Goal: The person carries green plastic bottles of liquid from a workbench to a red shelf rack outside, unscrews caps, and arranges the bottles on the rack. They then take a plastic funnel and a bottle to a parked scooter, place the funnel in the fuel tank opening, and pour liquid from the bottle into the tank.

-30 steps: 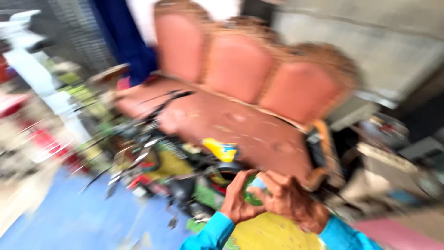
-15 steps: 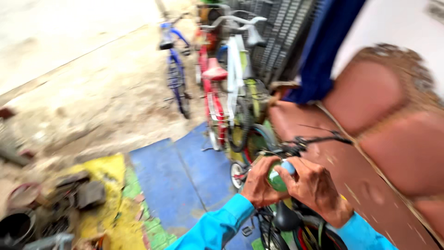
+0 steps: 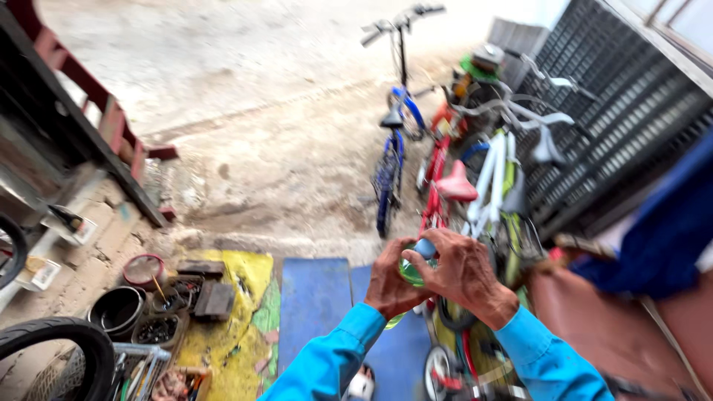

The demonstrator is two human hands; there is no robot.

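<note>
Green bottle (image 3: pixel 410 272), seemingly upright, cap up, gripped by both hands (image 3: pixel 434 278)

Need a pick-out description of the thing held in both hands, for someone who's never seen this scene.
Start at the row of parked bicycles along the dark slatted wall. In front of them, both hands meet above the blue mat: the left hand cups a small green bottle and the right hand sits on its blue cap. It is the only see-through green thing here.
</note>
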